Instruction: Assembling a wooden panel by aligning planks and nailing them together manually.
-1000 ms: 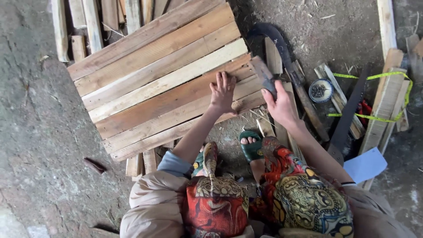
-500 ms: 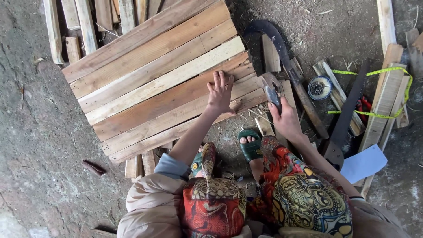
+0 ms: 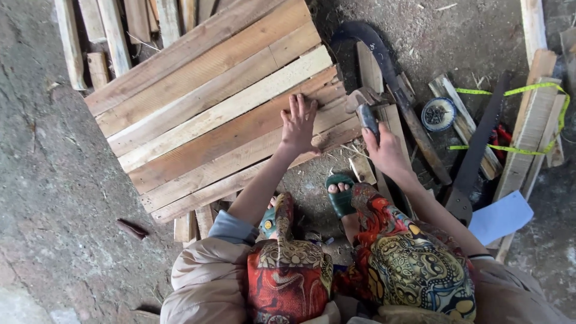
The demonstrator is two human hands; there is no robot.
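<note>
Hands at the plank panel

Left hand (image 3: 298, 125) lies flat, fingers spread, on the wooden panel (image 3: 210, 108); right hand (image 3: 387, 155), arm outstretched, grips a hammer (image 3: 365, 107) beside its edge.

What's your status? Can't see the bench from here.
Left hand flat on plank panel. Right hand grips hammer at panel's edge. Saw lying beside.

The panel of pale and reddish-brown wooden planks (image 3: 204, 114) lies flat on the grey ground, its boards running diagonally side by side. The claw hammer with a dark handle and rusty metal head (image 3: 363, 107) stands near the panel's right corner, head upward, probably just above a short board.
</note>
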